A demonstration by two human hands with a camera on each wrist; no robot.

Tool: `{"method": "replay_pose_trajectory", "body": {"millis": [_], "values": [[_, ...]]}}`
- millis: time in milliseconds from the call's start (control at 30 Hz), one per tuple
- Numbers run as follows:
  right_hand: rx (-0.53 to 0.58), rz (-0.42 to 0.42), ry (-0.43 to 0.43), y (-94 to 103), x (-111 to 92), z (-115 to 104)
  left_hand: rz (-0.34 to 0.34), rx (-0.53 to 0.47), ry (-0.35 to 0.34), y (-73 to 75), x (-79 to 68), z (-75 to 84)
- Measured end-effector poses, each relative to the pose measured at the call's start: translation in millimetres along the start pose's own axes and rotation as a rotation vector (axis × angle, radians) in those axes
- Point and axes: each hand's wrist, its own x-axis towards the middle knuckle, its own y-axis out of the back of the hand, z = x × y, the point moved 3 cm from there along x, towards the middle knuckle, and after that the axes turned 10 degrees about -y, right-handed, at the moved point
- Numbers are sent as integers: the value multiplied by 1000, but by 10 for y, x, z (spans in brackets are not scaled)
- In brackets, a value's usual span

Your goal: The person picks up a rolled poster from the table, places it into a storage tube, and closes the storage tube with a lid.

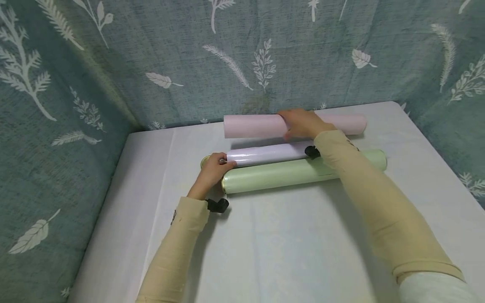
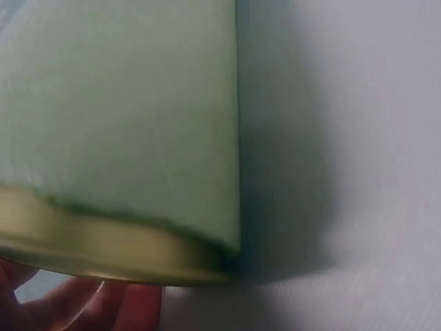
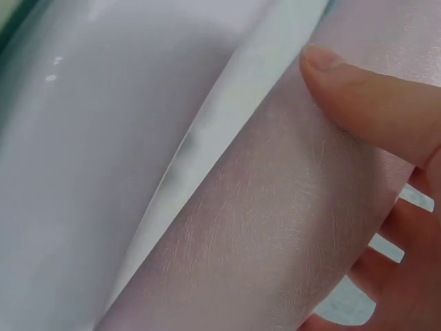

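A pink roll [image 1: 250, 126] lies across the back, and my right hand [image 1: 301, 123] grips it from above near its middle. In the right wrist view the thumb [image 3: 365, 96] presses along its near side, with the other fingers round its far side. In front of it lies a shiny lavender roll [image 1: 261, 155]; my left hand [image 1: 214, 170] has thumb and fingers about its left end. Nearest is a pale green tube [image 1: 280, 174] with a gold rim [image 2: 117, 238], left fingers just beyond it. A gold-edged round piece [image 1: 204, 160] shows partly behind the left hand.
The three long pieces lie nearly parallel on a white-covered table [image 1: 257, 244]. Green leaf-patterned cloth [image 1: 182, 54] hangs behind the table's back edge and along both sides. A small black device [image 1: 218, 205] is strapped at the left wrist.
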Motion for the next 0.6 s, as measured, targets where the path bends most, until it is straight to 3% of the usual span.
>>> {"method": "replay_pose_trajectory", "body": {"millis": [267,433,600], "values": [[12,77,91,46,-264,-45,25,-91,34,32,-37,-3],[33,202,145,24,-472,-77,56,-236,44,43,-41,23],[81,285,141,-26,-676,-1,143,-442,48,68,-83,100]]}}
